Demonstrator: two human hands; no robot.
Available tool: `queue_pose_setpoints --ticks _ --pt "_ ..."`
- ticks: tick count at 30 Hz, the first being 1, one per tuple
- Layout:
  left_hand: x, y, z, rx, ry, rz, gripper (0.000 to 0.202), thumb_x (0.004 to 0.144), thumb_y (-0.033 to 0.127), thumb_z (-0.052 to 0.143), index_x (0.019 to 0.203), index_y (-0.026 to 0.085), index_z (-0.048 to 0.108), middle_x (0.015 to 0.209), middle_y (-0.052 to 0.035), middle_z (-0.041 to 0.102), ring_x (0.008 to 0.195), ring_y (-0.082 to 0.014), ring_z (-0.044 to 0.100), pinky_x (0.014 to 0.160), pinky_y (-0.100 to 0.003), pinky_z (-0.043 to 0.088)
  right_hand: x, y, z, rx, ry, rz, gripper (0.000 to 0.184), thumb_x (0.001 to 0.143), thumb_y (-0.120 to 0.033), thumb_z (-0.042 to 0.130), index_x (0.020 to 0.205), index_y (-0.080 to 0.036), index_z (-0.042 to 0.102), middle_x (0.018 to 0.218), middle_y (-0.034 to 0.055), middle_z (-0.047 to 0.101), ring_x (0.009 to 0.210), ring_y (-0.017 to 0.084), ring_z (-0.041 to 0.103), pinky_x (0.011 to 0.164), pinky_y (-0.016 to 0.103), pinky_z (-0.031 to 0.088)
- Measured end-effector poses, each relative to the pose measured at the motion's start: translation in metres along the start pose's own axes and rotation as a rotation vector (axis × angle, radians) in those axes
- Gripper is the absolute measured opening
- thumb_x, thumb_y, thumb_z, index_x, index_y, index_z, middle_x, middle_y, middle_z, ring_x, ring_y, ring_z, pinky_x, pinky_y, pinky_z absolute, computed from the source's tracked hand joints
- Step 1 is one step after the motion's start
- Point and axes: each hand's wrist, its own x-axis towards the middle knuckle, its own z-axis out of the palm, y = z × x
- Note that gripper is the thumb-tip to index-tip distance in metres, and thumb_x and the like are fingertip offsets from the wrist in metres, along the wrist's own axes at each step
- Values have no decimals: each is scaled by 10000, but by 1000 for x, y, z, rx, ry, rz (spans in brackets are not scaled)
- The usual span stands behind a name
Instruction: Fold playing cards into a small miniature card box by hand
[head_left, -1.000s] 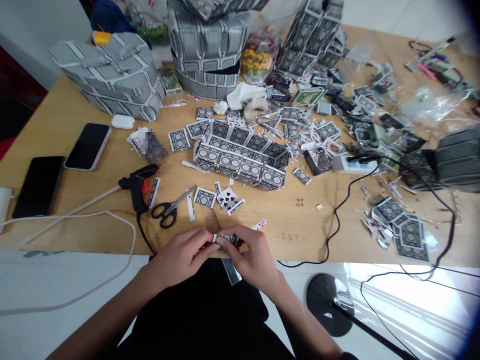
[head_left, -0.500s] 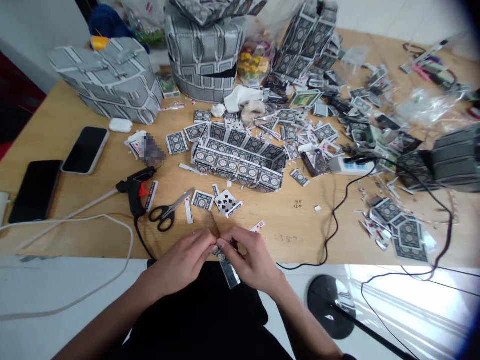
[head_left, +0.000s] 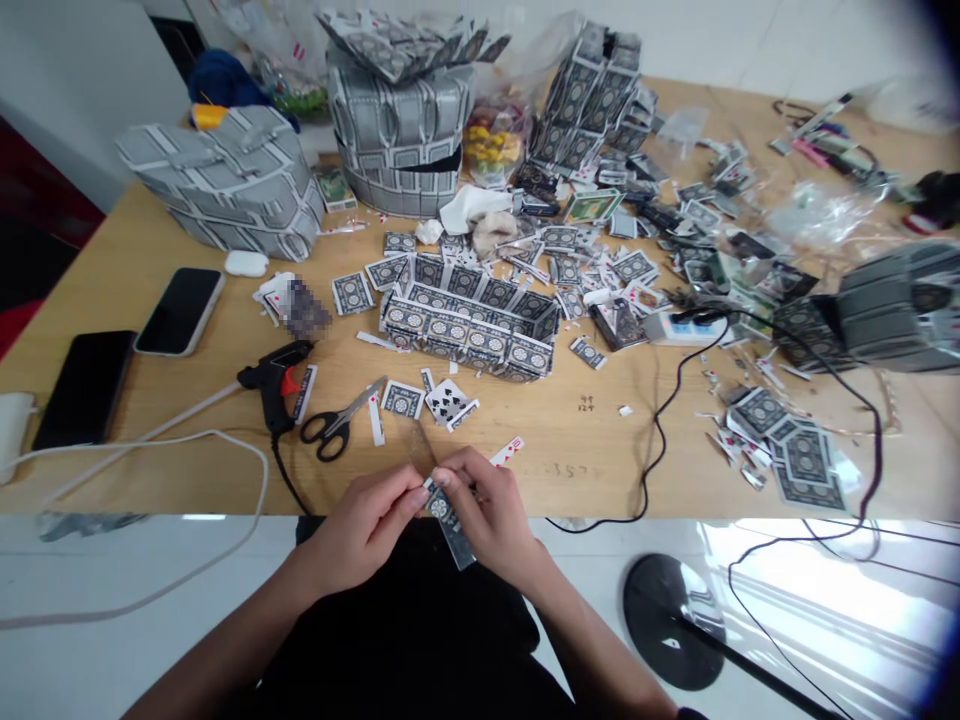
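My left hand [head_left: 375, 525] pinches the upper left edge of a blue-and-white patterned playing card [head_left: 442, 508] at the table's front edge. My right hand [head_left: 491, 515] grips the same card from the other side, thumb on top. Under the card lies a flat ruler-like strip [head_left: 463, 552], pressed against it by my right hand; its far end looks see-through and shows beyond my fingertips. My right fingers partly cover both. Close by are a ten of diamonds piece [head_left: 508, 451], a spade card [head_left: 450, 402], a face-down card [head_left: 403, 400] and black scissors [head_left: 330, 432].
Behind stands an open box of folded cards [head_left: 469, 335]. A glue gun [head_left: 274, 380], two phones [head_left: 180, 310] and a white cable [head_left: 259, 480] are on the left. Card scraps, a power strip [head_left: 675, 328] and a black cord [head_left: 660, 440] lie right. Woven grey bags [head_left: 232, 185] stand behind.
My left hand has shifted slightly down and left, showing more of the card's patterned face. The view has turned slightly. My right hand keeps its grip.
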Motion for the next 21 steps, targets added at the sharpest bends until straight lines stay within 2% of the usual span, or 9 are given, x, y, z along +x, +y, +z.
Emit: queue_pose_setpoints --ticks 3,6,8,10,16,21 --pt "-5 0 3 -31 26 4 285 1133 245 480 877 213 602 765 36 639 704 -123 623 697 -230 456 -3 2 4 47 61 76 327 1059 -388 666 799 -203 593 601 -79 437 544 105 385 540 246 318" --pt "-11 1 7 -49 89 11 289 1130 255 488 868 213 603 746 38 624 681 -121 608 680 -226 455 -6 2 6 109 39 100 500 1057 -466 660 668 -216 469 576 -78 366 545 103 332 529 258 276" --pt "-15 3 9 -64 128 8 296 1129 264 496 858 212 602 740 37 621 669 -120 601 667 -224 456 -9 0 6 149 -17 82 544 1086 -485 604 643 -213 443 588 -61 387 565 107 345 540 262 278" --pt "-18 4 11 -69 158 8 308 1127 268 504 840 211 600 725 38 615 650 -119 589 651 -224 451 -12 -1 5 185 -62 75 537 1110 -488 562 660 -204 488 598 -50 426 573 110 368 546 260 293" --pt "-23 5 17 -97 176 -13 328 1136 295 494 833 210 588 725 34 616 661 -121 598 669 -231 462 -23 0 4 207 -88 146 574 1106 -574 548 680 -191 574 549 -35 513 502 106 438 503 251 325" --pt "-27 4 19 -173 189 -68 346 1142 355 493 844 214 595 729 30 627 667 -129 603 667 -234 482 -25 -2 -1 192 -173 197 598 1137 -592 463 785 -168 697 572 2 647 508 125 569 550 242 441"
